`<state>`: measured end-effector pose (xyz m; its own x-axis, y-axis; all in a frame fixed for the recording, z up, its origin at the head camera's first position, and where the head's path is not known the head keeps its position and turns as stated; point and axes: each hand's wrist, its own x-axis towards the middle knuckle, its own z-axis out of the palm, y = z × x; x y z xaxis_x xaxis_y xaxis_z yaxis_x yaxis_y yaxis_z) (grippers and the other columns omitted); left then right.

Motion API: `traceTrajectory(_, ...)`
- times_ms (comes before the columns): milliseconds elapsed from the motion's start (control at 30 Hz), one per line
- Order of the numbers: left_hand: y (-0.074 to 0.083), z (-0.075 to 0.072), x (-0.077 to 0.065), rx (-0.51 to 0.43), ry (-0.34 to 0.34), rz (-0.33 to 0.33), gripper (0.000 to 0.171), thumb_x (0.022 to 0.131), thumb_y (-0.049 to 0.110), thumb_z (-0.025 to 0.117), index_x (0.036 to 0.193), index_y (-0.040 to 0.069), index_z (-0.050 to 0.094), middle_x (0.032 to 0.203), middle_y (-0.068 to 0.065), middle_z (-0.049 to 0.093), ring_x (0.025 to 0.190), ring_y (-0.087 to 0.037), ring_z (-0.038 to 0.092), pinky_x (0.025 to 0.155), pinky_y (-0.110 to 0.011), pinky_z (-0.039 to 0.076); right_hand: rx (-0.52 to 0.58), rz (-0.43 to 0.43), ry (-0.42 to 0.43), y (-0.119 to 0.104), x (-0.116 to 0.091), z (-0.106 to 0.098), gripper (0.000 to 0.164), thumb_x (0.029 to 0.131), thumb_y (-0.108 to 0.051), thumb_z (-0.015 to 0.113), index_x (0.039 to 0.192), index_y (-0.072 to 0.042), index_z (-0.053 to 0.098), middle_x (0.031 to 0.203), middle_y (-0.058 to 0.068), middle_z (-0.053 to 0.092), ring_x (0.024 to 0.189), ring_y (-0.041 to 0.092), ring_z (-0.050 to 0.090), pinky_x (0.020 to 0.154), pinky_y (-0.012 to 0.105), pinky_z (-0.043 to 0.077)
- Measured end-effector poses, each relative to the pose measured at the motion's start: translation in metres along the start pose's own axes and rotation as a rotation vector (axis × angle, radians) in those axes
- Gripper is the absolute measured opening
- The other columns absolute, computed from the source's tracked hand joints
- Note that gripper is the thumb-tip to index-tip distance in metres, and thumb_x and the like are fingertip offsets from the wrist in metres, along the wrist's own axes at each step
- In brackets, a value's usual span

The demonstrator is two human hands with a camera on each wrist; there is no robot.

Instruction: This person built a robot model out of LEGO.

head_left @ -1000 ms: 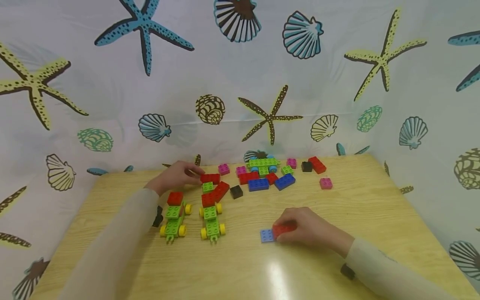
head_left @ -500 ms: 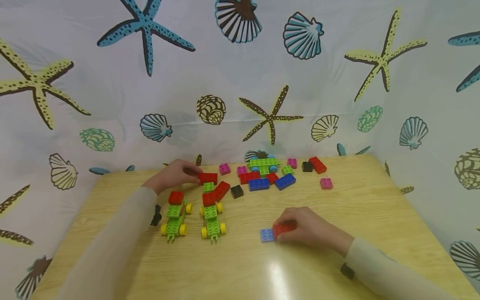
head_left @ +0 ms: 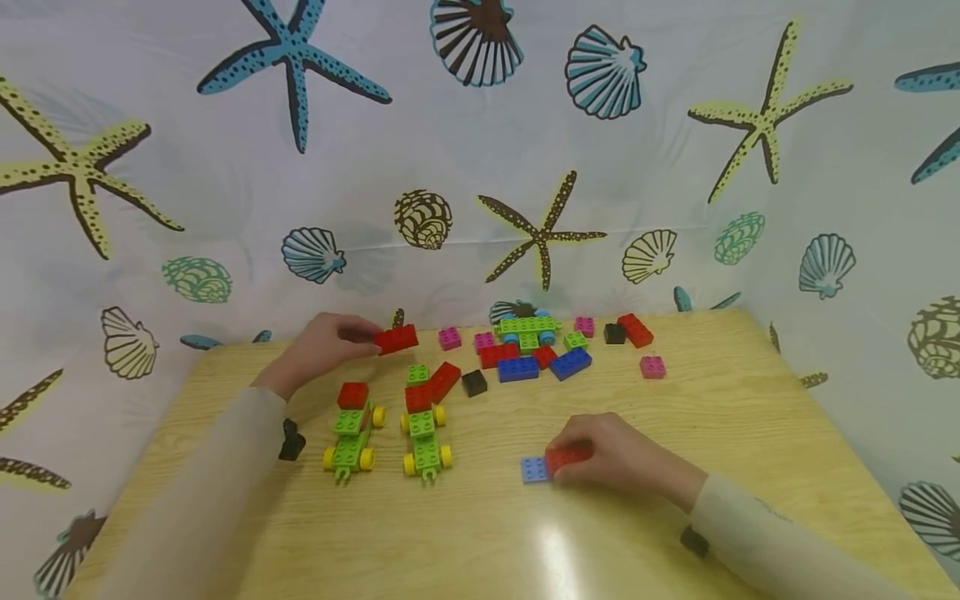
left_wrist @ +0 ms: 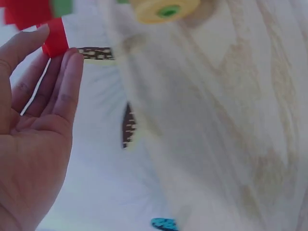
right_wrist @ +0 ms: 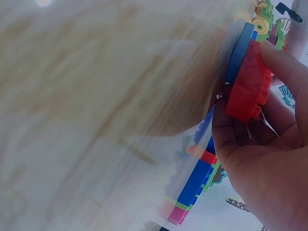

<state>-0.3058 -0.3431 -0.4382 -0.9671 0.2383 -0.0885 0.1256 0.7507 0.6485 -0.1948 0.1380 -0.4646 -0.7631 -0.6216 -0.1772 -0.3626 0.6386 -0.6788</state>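
Shifted left since a moment ago, red brick [head_left: 396,338] sits end-pinched in left hand [head_left: 328,343], while right hand [head_left: 611,450] grips second red brick [right_wrist: 248,79] against blue brick [head_left: 534,470], seemingly for steadiness.

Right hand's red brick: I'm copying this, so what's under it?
A blue brick shows under the red brick, jutting past one end. Its remaining top is covered, so whether the two are joined cannot be told.
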Motion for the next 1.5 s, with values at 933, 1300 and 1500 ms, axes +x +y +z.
traceTrajectory(933,0.146,0.112,-0.122,-0.23,-0.08,0.052,0.028,0.098,0.01,0.086,0.126,0.012,0.082,0.128,-0.007,0.08,0.12,-0.03,0.079,0.096,-0.037,0.07,0.011,-0.013,-0.013,-0.001,0.0,-0.001,0.029,0.099,-0.035,0.087,0.125,-0.023,0.085,0.112,-0.01,0.077,0.101,0.014,0.063,0.089,0.03,0.053)
traceTrajectory(1300,0.15,0.166,-0.116,-0.235,-0.15,0.067,0.026,0.096,0.013,0.088,0.121,0.012,0.084,0.122,-0.005,0.081,0.115,-0.024,0.075,0.101,-0.048,0.067,0.015,-0.007,-0.031,-0.002,-0.002,0.001,0.023,0.097,-0.034,0.089,0.119,-0.027,0.086,0.102,-0.012,0.074,0.096,0.015,0.064,0.087,0.031,0.054)
traceTrajectory(1500,0.151,0.175,-0.115,-0.241,-0.158,0.052,0.027,0.095,0.013,0.088,0.122,0.01,0.083,0.122,-0.005,0.081,0.114,-0.022,0.074,0.101,-0.048,0.067,0.032,-0.001,-0.027,-0.001,-0.002,0.002,0.022,0.095,-0.033,0.091,0.116,-0.028,0.086,0.104,-0.011,0.075,0.097,0.015,0.064,0.09,0.035,0.053)
